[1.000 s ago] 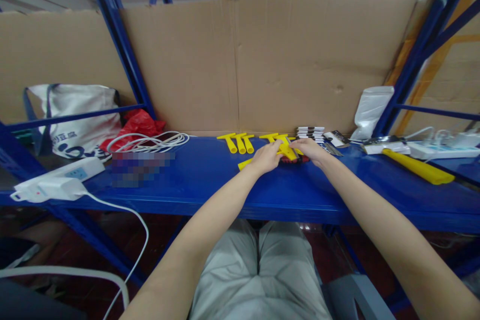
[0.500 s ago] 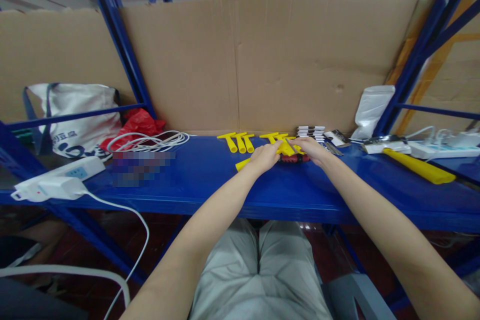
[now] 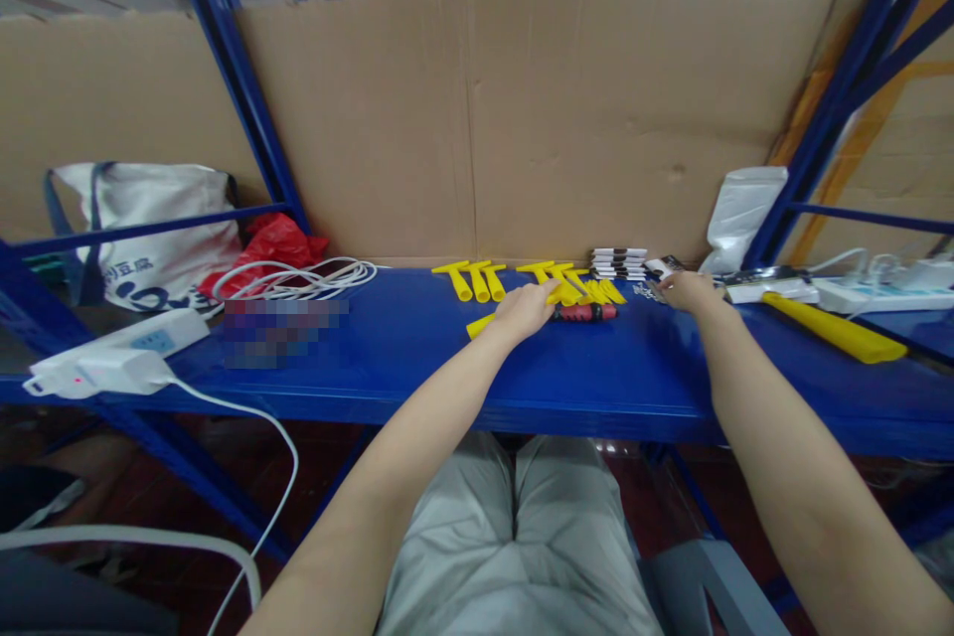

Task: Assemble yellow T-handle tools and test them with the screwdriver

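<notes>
- Person's sitting at the blue metal bench (image 3: 417, 368). The left hand (image 3: 528, 308) is down on a yellow T-shaped plastic handle (image 3: 483, 325) around the middle, closer to the back edge than the front. The fingers are curled shut over it, and only the stem pokes out to the left.
- The right hand (image 3: 690, 291) is further right, near the back edge, up against a small flat black-and-white packet (image 3: 659, 266). The fingers are hidden behind the hand, so I can't tell if they're pinching or just resting.
- Between the hands there's a red-and-black grip tool (image 3: 588, 313), just beside the left hand.
- Along the back edge are more spare yellow T handles (image 3: 477, 281) and a stack of black-and-white packs (image 3: 617, 263).
- My guess is that handle is light, stiff moulded plastic, smooth enough to be a bit slippery. I'd hold it by the stem and leave the crossbar free.
- At the right end there's a long yellow-handled scraper (image 3: 835, 336). At the left end are a white power strip (image 3: 111, 360) and a coiled white cable (image 3: 298, 280).
</notes>
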`<state>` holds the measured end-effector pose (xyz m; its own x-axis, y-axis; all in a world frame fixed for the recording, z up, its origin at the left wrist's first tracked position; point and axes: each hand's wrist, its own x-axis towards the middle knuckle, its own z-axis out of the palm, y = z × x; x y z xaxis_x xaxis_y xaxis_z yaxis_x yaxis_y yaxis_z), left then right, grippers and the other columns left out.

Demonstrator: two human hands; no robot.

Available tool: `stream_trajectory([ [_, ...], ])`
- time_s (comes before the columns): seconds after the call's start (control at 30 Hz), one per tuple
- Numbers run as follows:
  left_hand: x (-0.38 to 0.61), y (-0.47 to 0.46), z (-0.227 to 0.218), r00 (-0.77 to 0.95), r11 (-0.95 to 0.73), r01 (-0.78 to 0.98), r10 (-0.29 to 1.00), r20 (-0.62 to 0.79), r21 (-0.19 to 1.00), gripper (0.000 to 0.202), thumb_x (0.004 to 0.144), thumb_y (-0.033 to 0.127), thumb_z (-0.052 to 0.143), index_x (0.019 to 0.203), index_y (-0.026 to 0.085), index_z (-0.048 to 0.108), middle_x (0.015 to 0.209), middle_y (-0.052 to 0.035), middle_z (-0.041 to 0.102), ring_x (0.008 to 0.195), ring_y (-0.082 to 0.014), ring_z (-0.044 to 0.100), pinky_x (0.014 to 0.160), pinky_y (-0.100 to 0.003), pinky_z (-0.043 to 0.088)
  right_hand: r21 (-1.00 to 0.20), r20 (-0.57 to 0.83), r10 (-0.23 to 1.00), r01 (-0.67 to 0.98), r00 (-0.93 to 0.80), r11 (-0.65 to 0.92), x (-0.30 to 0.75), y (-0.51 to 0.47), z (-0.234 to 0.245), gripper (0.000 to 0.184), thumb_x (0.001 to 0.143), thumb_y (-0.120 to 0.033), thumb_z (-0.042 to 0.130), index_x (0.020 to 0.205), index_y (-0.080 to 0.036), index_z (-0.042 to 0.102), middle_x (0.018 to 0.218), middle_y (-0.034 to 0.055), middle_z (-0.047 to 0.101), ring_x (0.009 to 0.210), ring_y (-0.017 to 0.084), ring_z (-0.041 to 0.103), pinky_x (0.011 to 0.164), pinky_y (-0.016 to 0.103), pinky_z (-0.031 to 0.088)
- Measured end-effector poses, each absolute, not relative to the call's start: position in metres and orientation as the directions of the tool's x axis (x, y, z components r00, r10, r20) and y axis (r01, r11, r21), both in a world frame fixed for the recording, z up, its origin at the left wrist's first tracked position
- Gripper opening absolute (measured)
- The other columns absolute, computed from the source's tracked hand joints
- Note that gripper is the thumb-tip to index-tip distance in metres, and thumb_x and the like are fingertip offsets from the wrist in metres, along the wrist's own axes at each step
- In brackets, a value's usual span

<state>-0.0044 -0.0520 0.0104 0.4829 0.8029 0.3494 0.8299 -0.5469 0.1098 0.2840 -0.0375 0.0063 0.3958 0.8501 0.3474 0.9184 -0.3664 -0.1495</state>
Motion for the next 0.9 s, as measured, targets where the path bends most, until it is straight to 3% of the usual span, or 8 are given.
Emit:
stream_trajectory([
  [0.1,-0.004,-0.052,0.010,0.478,-0.545,0.830,0.803,0.355,0.115,0.048,0.086,0.027,0.047,0.134,0.028,0.044,0.117,-0.0079,0.063,0.105,-0.0254,0.060,0.087,-0.037,0.046,-0.153,0.212,0.849,0.874,0.484,-0.461,0.281,-0.039,0.004,0.030,0.076,-0.025,0.051,0.099,-0.030,0.071,0.117,0.0088,0.059,0.112,0.034,0.045,0.089,0.053,0.038],
  [0.4,-0.005,-0.051,0.008,0.482,-0.567,0.810,0.789,0.381,0.151,0.048,0.085,0.025,0.046,0.133,0.026,0.046,0.115,-0.0094,0.063,0.104,-0.0277,0.060,0.086,-0.039,0.047,-0.139,0.147,0.875,0.885,0.462,-0.444,0.271,-0.041,0.001,0.038,0.076,-0.019,0.053,0.109,-0.029,0.067,0.127,0.0122,0.052,0.122,0.037,0.038,0.093,0.058,0.035],
  [0.9,-0.004,-0.048,0.006,0.491,-0.572,0.804,0.791,0.364,0.159,0.049,0.084,0.025,0.047,0.133,0.027,0.046,0.117,-0.0090,0.063,0.105,-0.0275,0.060,0.088,-0.040,0.046,-0.011,0.184,0.917,0.934,0.353,-0.357,0.260,-0.040,0.002,0.033,0.083,-0.027,0.044,0.106,-0.024,0.067,0.126,0.0150,0.052,0.121,0.037,0.039,0.091,0.059,0.033],
])
